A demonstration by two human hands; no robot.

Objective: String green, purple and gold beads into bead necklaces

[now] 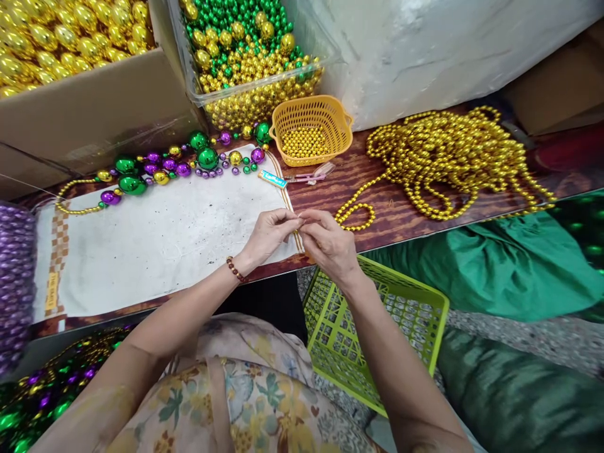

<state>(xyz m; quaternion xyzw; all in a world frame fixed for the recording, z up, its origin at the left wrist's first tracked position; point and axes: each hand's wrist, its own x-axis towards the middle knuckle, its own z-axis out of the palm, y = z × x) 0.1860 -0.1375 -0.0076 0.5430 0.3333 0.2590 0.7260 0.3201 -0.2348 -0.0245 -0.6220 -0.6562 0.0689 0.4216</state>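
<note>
Red-brown tabletop (325, 194) (orange basket (307, 160) beyond hands (333, 244))

gold bead strands (448, 154), white brown-checked towel (179, 251), orange basket (337, 142), floral shirt (264, 402)

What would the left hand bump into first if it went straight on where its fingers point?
The left hand would most likely meet the right hand; the two look touching or nearly so, though depth is hard to judge.
</note>
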